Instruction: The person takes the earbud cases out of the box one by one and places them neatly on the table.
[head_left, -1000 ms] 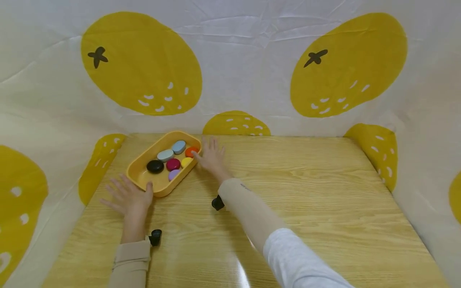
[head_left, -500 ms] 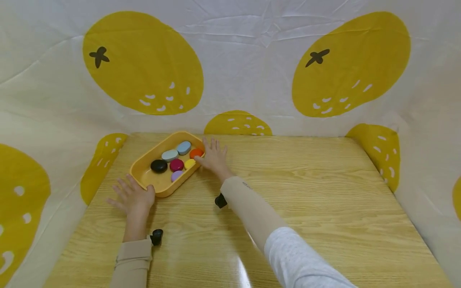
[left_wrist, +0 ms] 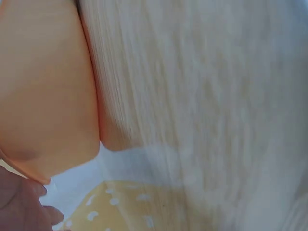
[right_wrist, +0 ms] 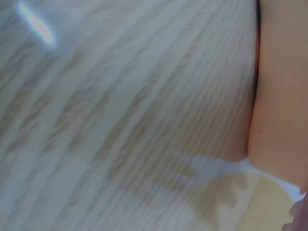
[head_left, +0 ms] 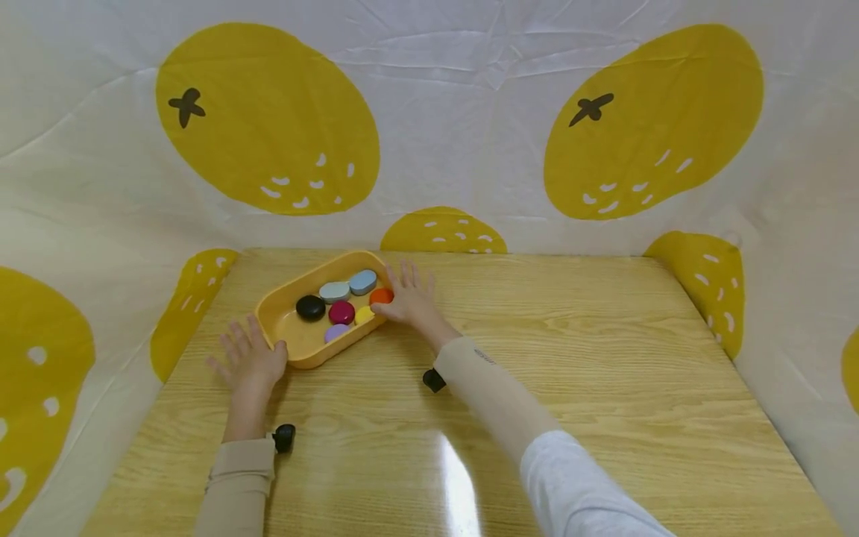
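A yellow-orange tray (head_left: 274, 333) with rounded corners stands at a slant on the table's far left part. Inside it lie several smooth, rounded pieces, among them a black one (head_left: 311, 308), a dark red one (head_left: 341, 312), a light blue one (head_left: 363, 282) and an orange one (head_left: 381, 297). At the near-left end, my left hand (head_left: 255, 363) touches the rim with its thumb, fingers spread outward. My right hand (head_left: 414, 304) lies against the right end, its thumb over the rim and its fingers extended. Both wrist views show the tray's outer wall (left_wrist: 48, 96) up close.
The wooden table (head_left: 570, 373) reaches back to a white cloth (head_left: 463, 149) printed with large yellow fruit, which also hangs at both sides. Black camera mounts (head_left: 285, 438) stick out from my wrists.
The tray has slid right and turned slightly, its pieces moving along with it. My right hand has shifted right with its end; my left hand has stayed by the near-left corner.
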The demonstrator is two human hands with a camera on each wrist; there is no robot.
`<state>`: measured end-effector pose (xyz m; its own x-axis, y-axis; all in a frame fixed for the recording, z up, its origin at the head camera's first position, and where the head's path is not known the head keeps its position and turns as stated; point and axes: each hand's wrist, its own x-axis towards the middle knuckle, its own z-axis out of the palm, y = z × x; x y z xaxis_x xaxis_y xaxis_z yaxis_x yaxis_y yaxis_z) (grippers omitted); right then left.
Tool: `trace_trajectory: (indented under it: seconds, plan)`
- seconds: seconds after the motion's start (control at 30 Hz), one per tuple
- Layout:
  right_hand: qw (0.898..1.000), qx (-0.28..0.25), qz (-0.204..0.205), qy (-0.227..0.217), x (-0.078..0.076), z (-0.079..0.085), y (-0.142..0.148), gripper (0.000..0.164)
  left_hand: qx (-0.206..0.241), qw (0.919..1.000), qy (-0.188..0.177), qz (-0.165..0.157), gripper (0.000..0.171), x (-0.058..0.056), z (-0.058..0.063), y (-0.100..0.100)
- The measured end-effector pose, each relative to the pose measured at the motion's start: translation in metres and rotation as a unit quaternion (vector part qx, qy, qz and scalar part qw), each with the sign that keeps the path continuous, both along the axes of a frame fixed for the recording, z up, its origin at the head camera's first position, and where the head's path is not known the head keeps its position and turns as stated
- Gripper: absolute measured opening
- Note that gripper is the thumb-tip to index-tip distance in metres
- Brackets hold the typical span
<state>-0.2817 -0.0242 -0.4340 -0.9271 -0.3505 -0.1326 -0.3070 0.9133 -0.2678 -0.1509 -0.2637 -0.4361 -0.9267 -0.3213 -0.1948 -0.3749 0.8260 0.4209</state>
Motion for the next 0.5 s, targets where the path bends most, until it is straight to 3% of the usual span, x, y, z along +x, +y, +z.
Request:
trace_trajectory:
  seconds: [0.33, 0.5]
  plan:
    - [0.999, -0.02, -0.037, 0.009, 0.03, -0.005, 0.015, 0.089, -0.002, 0.9974, 0.019, -0.07, 0.072, -0.001, -0.003, -0.006]
    - [0.999, -0.019, -0.047, 0.009, 0.037, -0.004, 0.021, 0.089, -0.009, 0.9962, 0.026, -0.082, 0.073, -0.002, -0.004, -0.004]
